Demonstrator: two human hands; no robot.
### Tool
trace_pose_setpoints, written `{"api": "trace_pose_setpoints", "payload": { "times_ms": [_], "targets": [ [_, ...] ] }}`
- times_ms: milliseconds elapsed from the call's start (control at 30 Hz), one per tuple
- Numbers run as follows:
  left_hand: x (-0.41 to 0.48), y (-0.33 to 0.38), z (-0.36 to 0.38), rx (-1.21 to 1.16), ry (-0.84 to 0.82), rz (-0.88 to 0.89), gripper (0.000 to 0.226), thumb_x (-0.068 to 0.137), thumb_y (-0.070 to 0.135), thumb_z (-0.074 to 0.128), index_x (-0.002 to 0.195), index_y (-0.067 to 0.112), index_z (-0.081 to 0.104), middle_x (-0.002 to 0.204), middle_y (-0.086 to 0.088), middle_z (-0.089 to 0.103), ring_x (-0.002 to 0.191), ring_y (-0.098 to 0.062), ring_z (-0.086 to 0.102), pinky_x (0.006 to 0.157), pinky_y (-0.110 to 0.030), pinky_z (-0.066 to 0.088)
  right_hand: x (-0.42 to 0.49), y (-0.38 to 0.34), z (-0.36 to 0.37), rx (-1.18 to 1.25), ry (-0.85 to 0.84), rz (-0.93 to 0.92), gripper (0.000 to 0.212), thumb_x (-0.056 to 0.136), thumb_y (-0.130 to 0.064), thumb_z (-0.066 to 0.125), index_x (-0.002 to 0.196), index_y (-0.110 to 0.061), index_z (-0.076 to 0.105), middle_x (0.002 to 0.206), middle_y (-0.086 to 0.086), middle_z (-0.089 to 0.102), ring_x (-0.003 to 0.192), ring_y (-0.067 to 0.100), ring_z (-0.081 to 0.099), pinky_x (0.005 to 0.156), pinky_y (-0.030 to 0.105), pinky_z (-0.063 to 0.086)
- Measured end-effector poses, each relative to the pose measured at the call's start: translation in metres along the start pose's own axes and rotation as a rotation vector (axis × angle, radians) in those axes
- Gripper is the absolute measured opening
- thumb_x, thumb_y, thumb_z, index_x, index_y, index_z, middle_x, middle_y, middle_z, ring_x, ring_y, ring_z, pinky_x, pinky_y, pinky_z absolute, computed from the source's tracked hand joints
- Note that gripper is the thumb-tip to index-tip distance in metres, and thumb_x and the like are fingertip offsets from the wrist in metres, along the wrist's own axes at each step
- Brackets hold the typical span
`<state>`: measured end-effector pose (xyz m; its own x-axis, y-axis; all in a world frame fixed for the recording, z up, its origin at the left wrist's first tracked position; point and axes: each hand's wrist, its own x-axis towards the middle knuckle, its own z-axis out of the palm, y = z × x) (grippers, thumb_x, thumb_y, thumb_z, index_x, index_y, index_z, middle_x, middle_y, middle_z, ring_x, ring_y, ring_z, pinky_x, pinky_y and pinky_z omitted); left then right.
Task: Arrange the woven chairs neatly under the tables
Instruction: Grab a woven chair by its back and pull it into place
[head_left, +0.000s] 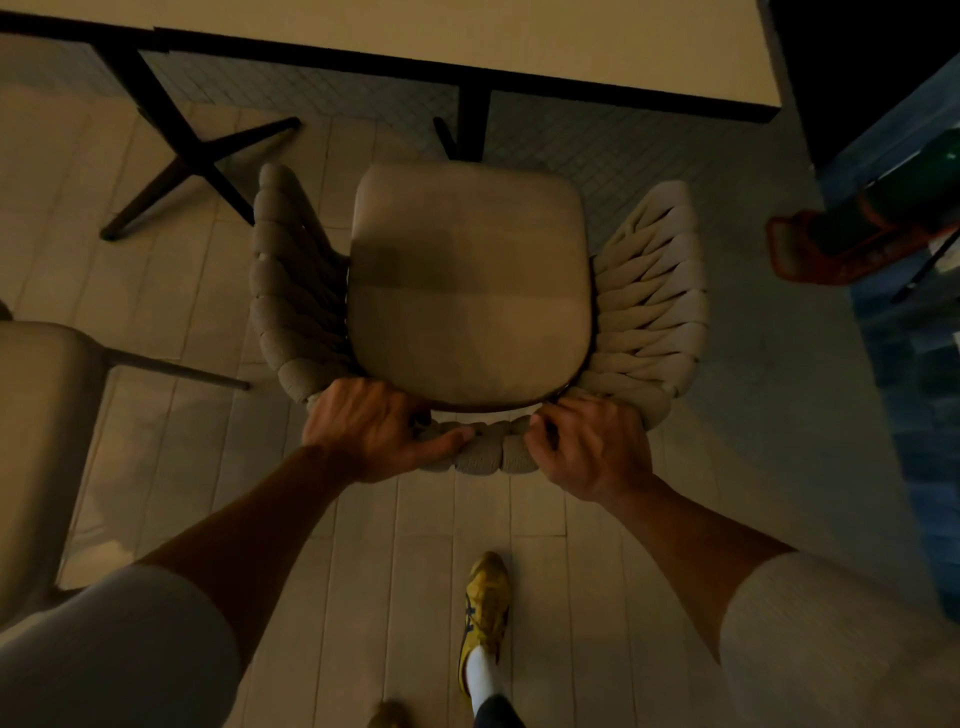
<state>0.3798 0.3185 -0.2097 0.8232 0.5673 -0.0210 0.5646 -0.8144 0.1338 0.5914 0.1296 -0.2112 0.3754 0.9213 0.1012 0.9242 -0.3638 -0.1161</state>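
the woven chair (470, 291) stands on the tiled floor (171, 312) on the near side of the desk (519, 47), its back toward the person and its seat facing the far side. the front of the seat sits close to the desk's near edge but is not under the top yet. a dark desk post (470, 122) rises just beyond the seat front.

both hands hold the top of the curved backrest. the left hand (374, 426) has its fingers curled over the rim with the thumb lying along the near face of the weave. the right hand (592, 447) is curled over the rim just right of centre, and a short stretch of weave shows between the two hands.

the thick rope wrapping looks soft and grippy, likely to give a little under the fingers, while the frame inside it should be stiff enough to push on. the chair seems light enough for one person to slide. the seat cushion may be loose, so it is a poor place to hold. the backrest rim, one hand either side of centre, looks the best grip for steering it straight past the post.

a second chair (36, 415) stands at the near left, and a yellow shoe (485, 597) is planted behind the backrest.
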Motion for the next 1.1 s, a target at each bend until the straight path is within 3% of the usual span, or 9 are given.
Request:
{"api": "trace_pose_setpoints", "payload": {
  "times_ms": [467, 633, 900, 1100],
  "targets": [
    [0.038, -0.004, -0.004, 0.017, 0.075, -0.001, 0.079, 0.081, 0.097, 0.030, 0.063, 0.032, 0.072, 0.040, 0.015, 0.048, 0.039, -0.004, 0.030, 0.047, -0.015, 0.006, 0.037, 0.021, 0.007, 0.015, -0.010, 0.015, 0.039, 0.094, -0.044, 0.047, 0.064, -0.024, 0.059, 0.065, -0.007, 0.060, 0.062, 0.015, 0.053, 0.054, 0.030, 0.041],
    [0.050, -0.006, -0.002, 0.024, 0.064, 0.030, 0.084, 0.081, 0.098, 0.026, 0.072, 0.031, 0.076, 0.048, 0.012, 0.059, 0.047, -0.008, 0.057, 0.048, -0.019, 0.029, 0.050, 0.026, 0.008, 0.013, 0.005, 0.004, 0.039, 0.094, -0.043, 0.047, 0.063, -0.023, 0.059, 0.064, -0.006, 0.060, 0.060, 0.017, 0.054, 0.053, 0.031, 0.040],
    [0.065, -0.010, -0.006, 0.016, 0.058, 0.036, 0.081, 0.083, 0.096, 0.026, 0.069, 0.033, 0.074, 0.044, 0.016, 0.051, 0.039, -0.003, 0.044, 0.046, -0.014, 0.018, 0.065, 0.030, 0.006, 0.043, 0.009, 0.001, 0.038, 0.094, -0.040, 0.051, 0.060, -0.023, 0.056, 0.061, -0.007, 0.057, 0.056, 0.014, 0.048, 0.051, 0.030, 0.038],
    [0.068, -0.015, 0.000, 0.012, 0.051, 0.029, 0.081, 0.083, 0.096, 0.024, 0.068, 0.034, 0.073, 0.038, 0.017, 0.038, 0.035, 0.003, 0.033, 0.045, -0.014, 0.019, 0.066, 0.028, 0.002, 0.033, -0.020, 0.009, 0.039, 0.094, -0.041, 0.050, 0.060, -0.023, 0.053, 0.060, -0.007, 0.057, 0.055, 0.014, 0.047, 0.050, 0.029, 0.036]
  ]
}}
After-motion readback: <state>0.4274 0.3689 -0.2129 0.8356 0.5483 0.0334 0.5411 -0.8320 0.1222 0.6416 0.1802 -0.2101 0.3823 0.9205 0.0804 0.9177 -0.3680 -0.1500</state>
